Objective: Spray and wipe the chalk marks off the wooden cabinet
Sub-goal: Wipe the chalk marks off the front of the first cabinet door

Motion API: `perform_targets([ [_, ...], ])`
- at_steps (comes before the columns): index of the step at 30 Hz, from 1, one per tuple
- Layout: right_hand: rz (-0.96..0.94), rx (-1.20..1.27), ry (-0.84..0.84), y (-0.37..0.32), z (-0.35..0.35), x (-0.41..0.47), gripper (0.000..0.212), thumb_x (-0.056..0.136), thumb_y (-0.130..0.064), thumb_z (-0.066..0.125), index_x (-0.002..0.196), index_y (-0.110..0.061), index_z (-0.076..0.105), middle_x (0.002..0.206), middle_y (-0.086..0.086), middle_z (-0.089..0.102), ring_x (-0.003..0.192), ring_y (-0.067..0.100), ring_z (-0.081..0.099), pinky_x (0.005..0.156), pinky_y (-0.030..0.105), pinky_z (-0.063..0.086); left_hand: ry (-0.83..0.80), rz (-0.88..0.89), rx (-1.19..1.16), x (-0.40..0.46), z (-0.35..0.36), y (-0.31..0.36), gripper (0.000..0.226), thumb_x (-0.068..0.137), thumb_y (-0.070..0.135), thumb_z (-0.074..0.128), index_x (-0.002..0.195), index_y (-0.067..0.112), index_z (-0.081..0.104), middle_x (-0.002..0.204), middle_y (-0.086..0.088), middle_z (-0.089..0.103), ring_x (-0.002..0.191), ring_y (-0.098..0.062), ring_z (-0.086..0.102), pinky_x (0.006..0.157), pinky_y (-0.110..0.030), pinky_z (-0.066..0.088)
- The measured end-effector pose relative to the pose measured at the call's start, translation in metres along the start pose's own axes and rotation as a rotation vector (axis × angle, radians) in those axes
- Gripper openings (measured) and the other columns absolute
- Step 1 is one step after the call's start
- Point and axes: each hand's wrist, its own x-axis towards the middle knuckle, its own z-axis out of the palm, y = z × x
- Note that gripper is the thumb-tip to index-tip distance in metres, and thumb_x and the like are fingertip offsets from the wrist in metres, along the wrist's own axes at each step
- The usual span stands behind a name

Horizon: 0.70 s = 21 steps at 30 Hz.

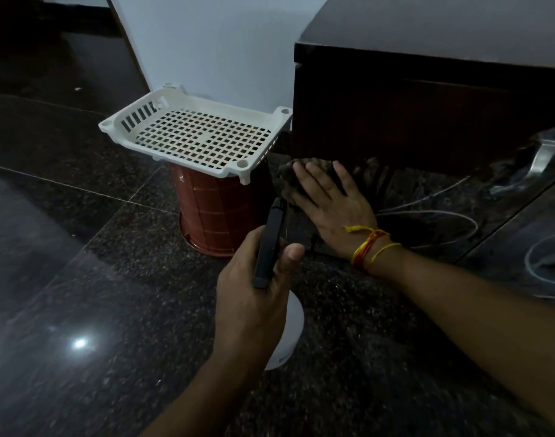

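The right hand (331,205) lies flat, fingers spread, pressing a dark cloth (290,181) against the low front edge of the dark wooden cabinet (412,121). The left hand (254,291) grips a spray bottle (281,313) by its black head (white body below). A white basket (188,130) on a red bin (219,216) stands just left of the cabinet; the polished floor (80,294) lies open on the left.

Open floor (80,279) lies to the left. The white basket (191,134) on the red bucket (216,212) stands just beside the cabinet (396,115) corner, narrowing the gap there; cables (443,216) trail along the cabinet's base.
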Motion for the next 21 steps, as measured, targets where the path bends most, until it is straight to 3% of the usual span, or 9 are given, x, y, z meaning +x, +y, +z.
perform_targets([
  [3, -0.057, -0.042, -0.079, -0.013, 0.014, -0.012, 0.066, 0.091, -0.022, 0.049, 0.150, -0.021, 0.020, 0.159, 0.007, -0.003, 0.144, 0.029, 0.000, 0.116, 0.050, -0.013, 0.017, 0.001, 0.003, 0.002, 0.000, 0.003, 0.013, 0.078, 0.069, 0.047, 0.088, 0.062, 0.053, 0.087, 0.008, 0.064, 0.069, -0.012, 0.062, 0.054, -0.016, 0.046],
  [6, -0.139, -0.070, -0.221, -0.036, 0.026, -0.027, 0.065, 0.090, -0.026, 0.048, 0.149, -0.022, 0.022, 0.155, 0.007, -0.014, 0.142, 0.024, -0.015, 0.110, 0.052, -0.025, 0.023, -0.015, 0.005, 0.003, 0.000, 0.006, 0.015, 0.076, 0.072, 0.048, 0.087, 0.064, 0.053, 0.091, 0.011, 0.064, 0.070, -0.014, 0.062, 0.058, -0.023, 0.048],
  [10, -0.137, -0.068, -0.206, -0.036, 0.026, -0.023, 0.066, 0.091, -0.025, 0.050, 0.150, -0.022, 0.020, 0.155, 0.005, -0.014, 0.143, 0.022, -0.011, 0.111, 0.051, -0.024, 0.007, -0.049, -0.003, 0.002, 0.000, 0.001, 0.009, 0.079, 0.069, 0.053, 0.088, 0.066, 0.053, 0.087, 0.019, 0.065, 0.072, -0.008, 0.062, 0.062, -0.023, 0.049],
  [13, -0.088, -0.062, -0.142, -0.031, 0.026, -0.020, 0.068, 0.089, -0.021, 0.051, 0.150, -0.023, 0.020, 0.155, 0.006, -0.009, 0.145, 0.025, -0.003, 0.114, 0.050, -0.015, 0.008, -0.066, -0.008, 0.003, 0.000, -0.004, 0.014, 0.078, 0.066, 0.054, 0.091, 0.061, 0.056, 0.085, 0.022, 0.065, 0.074, -0.005, 0.062, 0.061, -0.018, 0.047],
  [16, -0.140, -0.086, -0.134, -0.037, 0.026, -0.024, 0.057, 0.092, -0.017, 0.026, 0.149, -0.020, 0.019, 0.154, 0.003, -0.005, 0.146, 0.025, 0.006, 0.113, 0.049, -0.018, 0.007, -0.095, -0.015, 0.005, 0.001, -0.006, 0.018, 0.073, 0.063, 0.052, 0.090, 0.065, 0.055, 0.083, 0.027, 0.065, 0.075, -0.003, 0.064, 0.062, -0.017, 0.049],
  [18, -0.251, -0.132, -0.251, -0.050, 0.034, -0.032, 0.057, 0.094, -0.014, 0.017, 0.150, -0.017, 0.007, 0.151, 0.011, -0.021, 0.143, 0.029, -0.013, 0.105, 0.052, -0.031, 0.026, -0.105, -0.020, 0.006, 0.001, -0.005, 0.017, 0.070, 0.062, 0.052, 0.085, 0.072, 0.054, 0.081, 0.034, 0.066, 0.075, 0.003, 0.064, 0.063, -0.014, 0.049],
  [21, -0.285, -0.182, -0.375, -0.060, 0.044, -0.040, 0.057, 0.099, -0.022, 0.029, 0.151, -0.018, 0.005, 0.148, 0.014, -0.031, 0.134, 0.034, -0.031, 0.097, 0.059, -0.036, 0.029, -0.116, -0.036, 0.004, 0.000, -0.006, 0.020, 0.069, 0.064, 0.051, 0.088, 0.068, 0.054, 0.083, 0.034, 0.067, 0.076, 0.002, 0.065, 0.063, -0.011, 0.049],
])
